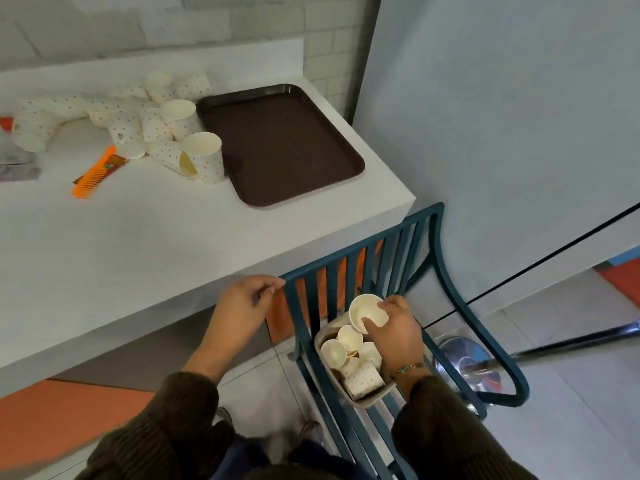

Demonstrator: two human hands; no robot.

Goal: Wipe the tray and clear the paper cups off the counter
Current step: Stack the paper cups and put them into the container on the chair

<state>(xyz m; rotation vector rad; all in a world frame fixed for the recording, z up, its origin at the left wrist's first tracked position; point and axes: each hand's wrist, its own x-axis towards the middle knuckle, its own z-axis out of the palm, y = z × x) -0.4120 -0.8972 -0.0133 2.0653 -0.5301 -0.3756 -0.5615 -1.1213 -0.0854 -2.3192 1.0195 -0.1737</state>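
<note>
A dark brown tray (280,143) lies bare at the right end of the white counter (138,230). Left of it sit several dotted paper cups (166,123), some upright, some tipped over. My right hand (394,327) is shut on one paper cup (363,311), holding it over a beige bin (367,398) that stands on a teal chair and holds several cups. My left hand (242,303) rests on the top rail of the chair back (346,258), fingers curled.
An orange comb (93,174) lies on the counter left of the cups. A crumpled wrapper (14,157) sits at the far left edge. A metal stanchion base (467,362) with a black belt stands right of the chair, by a grey wall.
</note>
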